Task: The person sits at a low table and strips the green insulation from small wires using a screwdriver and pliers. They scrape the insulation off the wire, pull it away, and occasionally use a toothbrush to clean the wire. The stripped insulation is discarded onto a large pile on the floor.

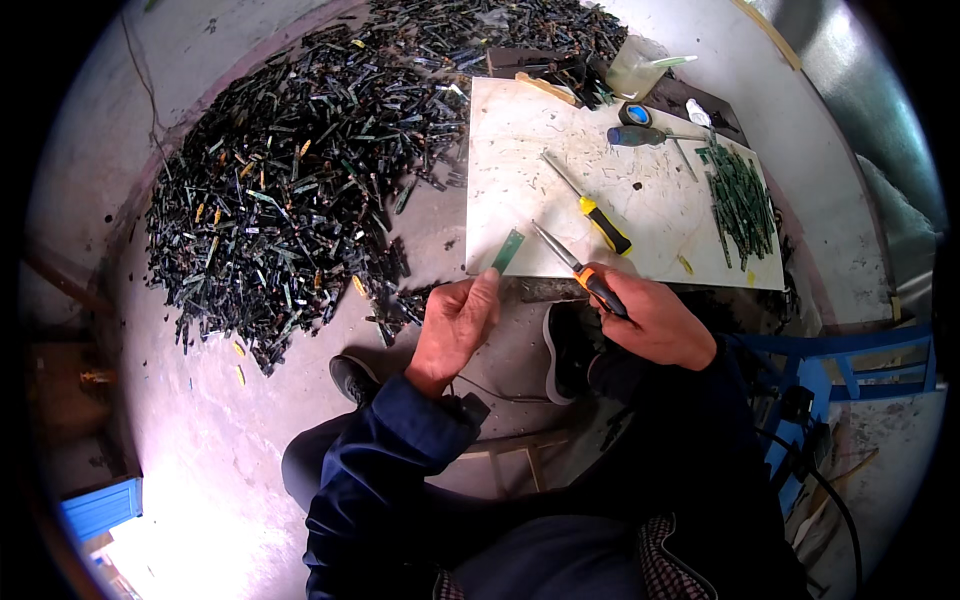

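Note:
My left hand (455, 322) pinches the lower end of a narrow green circuit-board strip (509, 251) between thumb and finger. The strip points up over the near left corner of a pale board (517, 172). In my right hand (652, 315) is a hand tool with an orange and black handle (600, 291) and a tapered metal nose; its exact kind is unclear. Its tip lies just right of the strip, apart from it. Beyond it on the board rests a screwdriver with a yellow and black handle (605, 225). Green strips (739, 202) lie stacked at the board's right side.
A big heap of dark strips (300, 187) covers the floor to the left and back. Along the board's far side are a blue-handled screwdriver (636, 136), a tape roll (635, 115), a wooden stick (546, 88) and a plastic container (634, 71). A blue chair (840, 352) stands right.

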Tool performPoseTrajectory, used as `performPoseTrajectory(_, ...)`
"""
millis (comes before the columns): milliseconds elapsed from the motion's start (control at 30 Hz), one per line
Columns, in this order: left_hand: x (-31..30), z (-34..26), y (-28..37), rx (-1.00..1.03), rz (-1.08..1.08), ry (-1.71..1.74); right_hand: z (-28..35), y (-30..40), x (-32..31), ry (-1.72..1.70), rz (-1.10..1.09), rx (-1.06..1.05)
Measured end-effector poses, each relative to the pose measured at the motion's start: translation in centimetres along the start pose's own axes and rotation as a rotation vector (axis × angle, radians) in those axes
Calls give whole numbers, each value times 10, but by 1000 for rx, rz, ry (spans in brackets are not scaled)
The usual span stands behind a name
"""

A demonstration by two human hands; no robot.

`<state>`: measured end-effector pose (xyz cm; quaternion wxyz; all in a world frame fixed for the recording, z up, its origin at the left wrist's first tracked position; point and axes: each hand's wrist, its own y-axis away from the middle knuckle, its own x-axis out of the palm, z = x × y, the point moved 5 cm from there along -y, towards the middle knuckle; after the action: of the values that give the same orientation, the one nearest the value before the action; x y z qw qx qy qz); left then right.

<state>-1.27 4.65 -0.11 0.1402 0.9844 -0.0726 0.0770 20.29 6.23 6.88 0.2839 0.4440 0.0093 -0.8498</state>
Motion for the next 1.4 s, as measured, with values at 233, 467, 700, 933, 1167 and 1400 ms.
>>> performPoseTrajectory(233,-1,-1,2,-5,4,4,8,-4,2,114,-21,-52)
performPoseTrajectory(467,-1,2,1,1,13,-2,6,-4,3,142,-25,-49)
performPoseTrajectory(700,-3,-1,4,9,32,-38,12,-5,2,160,-17,-76)
performPoseTrajectory(933,1,6,-1,6,70,-45,4,-2,2,150,-25,-65)
performPoseTrajectory(1167,0,-2,3,22,67,-44,4,-3,1,105,-17,-81)
performPoseTrajectory(1400,0,-3,3,14,72,-45,6,-3,-1,132,-18,-67)
